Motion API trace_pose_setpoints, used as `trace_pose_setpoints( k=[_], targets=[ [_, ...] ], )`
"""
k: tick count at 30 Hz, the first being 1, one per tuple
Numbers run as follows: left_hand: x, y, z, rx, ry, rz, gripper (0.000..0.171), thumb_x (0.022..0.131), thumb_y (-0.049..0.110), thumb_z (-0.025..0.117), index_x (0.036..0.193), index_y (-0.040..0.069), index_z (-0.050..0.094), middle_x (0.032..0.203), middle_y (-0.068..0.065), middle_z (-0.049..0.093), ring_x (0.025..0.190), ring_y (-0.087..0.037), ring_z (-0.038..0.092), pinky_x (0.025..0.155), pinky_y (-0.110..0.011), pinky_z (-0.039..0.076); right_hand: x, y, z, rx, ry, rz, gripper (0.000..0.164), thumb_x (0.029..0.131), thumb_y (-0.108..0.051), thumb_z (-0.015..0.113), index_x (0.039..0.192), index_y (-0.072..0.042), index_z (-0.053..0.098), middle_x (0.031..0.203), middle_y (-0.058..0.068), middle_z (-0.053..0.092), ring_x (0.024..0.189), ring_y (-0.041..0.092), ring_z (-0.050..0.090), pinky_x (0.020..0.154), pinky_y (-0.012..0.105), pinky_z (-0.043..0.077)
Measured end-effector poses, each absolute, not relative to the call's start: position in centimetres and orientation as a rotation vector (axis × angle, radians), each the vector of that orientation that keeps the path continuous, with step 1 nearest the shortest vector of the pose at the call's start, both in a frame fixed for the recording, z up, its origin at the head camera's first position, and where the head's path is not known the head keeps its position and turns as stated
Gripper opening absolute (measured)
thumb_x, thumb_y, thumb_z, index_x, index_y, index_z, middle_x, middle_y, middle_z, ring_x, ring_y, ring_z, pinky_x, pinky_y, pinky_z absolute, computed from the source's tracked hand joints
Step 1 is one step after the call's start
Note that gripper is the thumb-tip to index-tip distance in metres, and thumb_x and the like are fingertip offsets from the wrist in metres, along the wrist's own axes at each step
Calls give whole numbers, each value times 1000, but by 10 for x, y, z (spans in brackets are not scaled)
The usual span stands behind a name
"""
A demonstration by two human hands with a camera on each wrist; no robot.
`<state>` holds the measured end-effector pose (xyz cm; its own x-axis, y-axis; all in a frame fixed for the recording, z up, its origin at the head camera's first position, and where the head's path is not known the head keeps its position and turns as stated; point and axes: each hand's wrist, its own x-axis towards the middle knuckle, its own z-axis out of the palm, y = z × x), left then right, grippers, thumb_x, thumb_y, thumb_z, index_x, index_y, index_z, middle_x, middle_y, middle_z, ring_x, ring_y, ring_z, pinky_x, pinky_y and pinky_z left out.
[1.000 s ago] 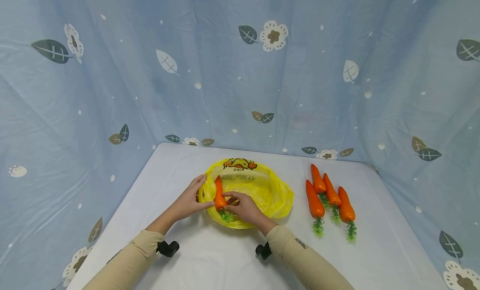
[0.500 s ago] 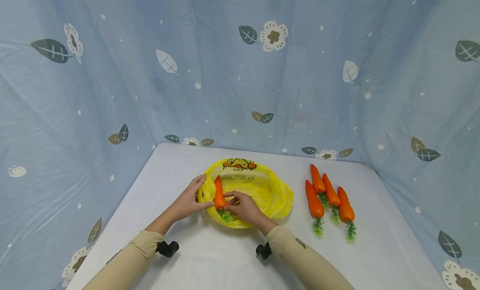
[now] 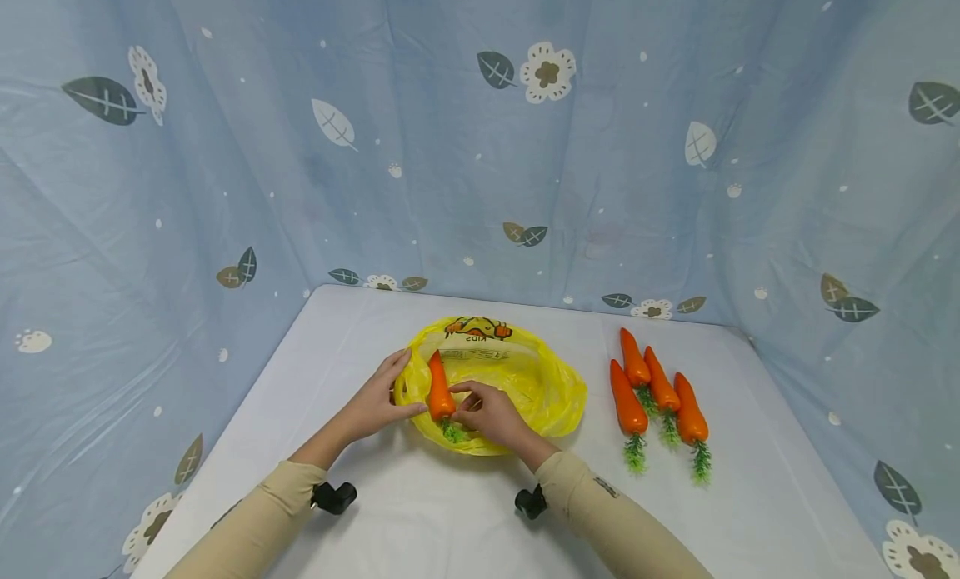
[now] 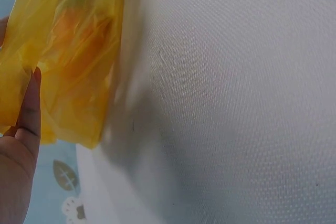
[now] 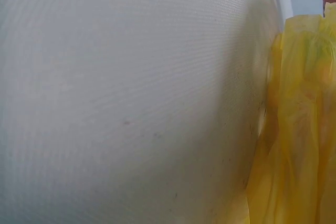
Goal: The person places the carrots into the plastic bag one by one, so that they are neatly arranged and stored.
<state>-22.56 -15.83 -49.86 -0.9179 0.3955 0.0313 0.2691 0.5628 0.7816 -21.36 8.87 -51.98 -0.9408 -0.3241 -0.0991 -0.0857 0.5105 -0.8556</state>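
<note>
A yellow plastic bag (image 3: 517, 379) with a cartoon print and the mirrored word KIDS lies wide-mouthed on the white table. My left hand (image 3: 378, 402) grips its left rim, thumb on the inner side; the left wrist view shows the hand (image 4: 23, 129) against the yellow film. Just inside that rim, an orange toy carrot (image 3: 440, 391) with green leaves points its tip away from me. My right hand (image 3: 489, 412) reaches over the near rim, curled index finger and thumb pinching the carrot's right side near its thick end. The right wrist view shows mostly the bag's outside (image 5: 299, 119).
Several more toy carrots (image 3: 628, 400) lie in a loose group to the right of the bag, leafy ends toward me. A blue curtain (image 3: 450, 146) printed with leaves and flowers hangs behind and beside the white table (image 3: 420, 512).
The carrot in the bag and my right hand have shifted very slightly to the right. The left hand keeps its place on the rim.
</note>
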Motion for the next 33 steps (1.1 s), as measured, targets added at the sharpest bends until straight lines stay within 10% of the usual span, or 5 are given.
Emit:
trace_pose_setpoints(
  k=[33],
  targets=[
    [-226, -158, -498, 565, 2640, 1283, 103, 88, 33, 80, 162, 0, 17, 166, -23, 14, 150, -46, 21, 118, -60, 26, -215, 112, -512, -475, 2632, -1383, 37, 96, -21, 73, 131, -13, 68, 88, -4, 66, 77, 13, 61, 66, 27, 54]
  ],
)
